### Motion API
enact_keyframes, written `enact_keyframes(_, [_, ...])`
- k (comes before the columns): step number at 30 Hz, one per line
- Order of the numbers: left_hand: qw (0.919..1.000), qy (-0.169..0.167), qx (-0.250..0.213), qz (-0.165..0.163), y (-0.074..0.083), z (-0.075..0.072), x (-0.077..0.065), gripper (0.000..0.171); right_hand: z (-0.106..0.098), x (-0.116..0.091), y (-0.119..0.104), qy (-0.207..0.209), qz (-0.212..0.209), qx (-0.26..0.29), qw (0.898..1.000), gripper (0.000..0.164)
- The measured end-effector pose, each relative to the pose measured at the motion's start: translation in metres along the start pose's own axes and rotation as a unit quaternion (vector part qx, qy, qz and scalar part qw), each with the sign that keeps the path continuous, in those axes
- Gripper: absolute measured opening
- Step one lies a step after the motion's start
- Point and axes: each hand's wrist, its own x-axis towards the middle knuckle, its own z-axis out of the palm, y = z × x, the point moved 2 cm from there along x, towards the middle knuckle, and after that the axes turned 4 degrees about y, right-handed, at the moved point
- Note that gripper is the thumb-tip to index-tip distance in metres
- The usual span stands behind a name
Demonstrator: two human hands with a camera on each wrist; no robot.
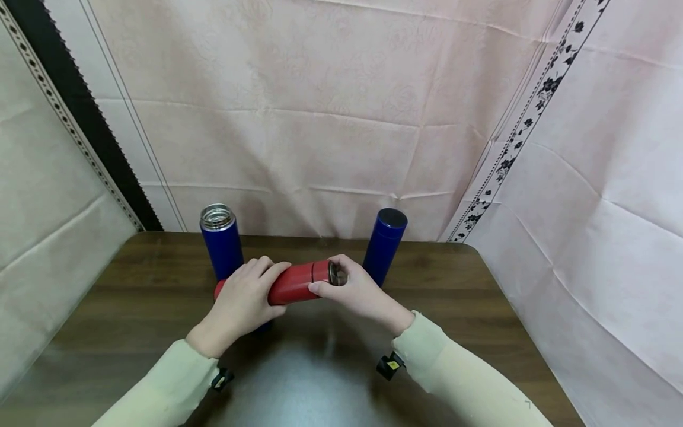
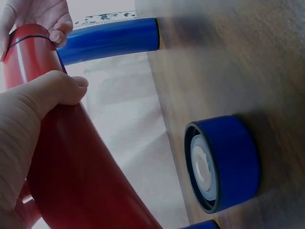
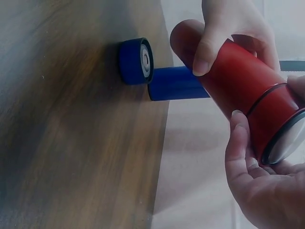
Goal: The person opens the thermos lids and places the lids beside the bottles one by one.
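A red flask (image 1: 293, 286) is above the wooden table (image 1: 133, 302); left hand (image 1: 242, 301) and right hand (image 1: 360, 289) curl fingers round it; a blue lid (image 2: 238, 162) (mostly hidden in the head view) lies upturned; pale cloth (image 1: 320, 148) hangs far, left and right.

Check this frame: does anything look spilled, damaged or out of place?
No spill shows, and the red bottle looks undamaged. Only the left blue bottle stands out: it is open, unlike the capped right blue bottle, and a blue lid sits inside-up on the table.
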Motion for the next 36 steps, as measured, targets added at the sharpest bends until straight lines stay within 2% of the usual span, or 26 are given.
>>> enact_keyframes(7, [0.9999,0.009,0.005,0.01,0.002,-0.004,0.002,0.076,0.0,0.0,-0.002,-0.006,0.005,0.002,1.0,0.049])
enact_keyframes(15, [0.9996,0.013,0.013,0.021,0.002,-0.005,0.004,0.074,-0.005,-0.015,-0.032,-0.012,-0.004,0.028,1.0,0.044])
enact_keyframes(18, [0.9994,0.015,0.017,0.026,0.002,-0.004,0.004,0.074,-0.006,-0.016,-0.034,-0.014,-0.007,0.032,0.999,0.044])
enact_keyframes(27, [0.9994,0.007,0.019,0.029,0.003,-0.006,0.005,0.076,-0.001,-0.003,-0.001,-0.01,-0.002,0.034,0.999,0.047])
enact_keyframes(36, [0.9995,-0.001,0.015,0.027,0.006,-0.008,0.005,0.076,-0.003,-0.004,0.006,-0.011,-0.006,0.028,1.0,0.051])
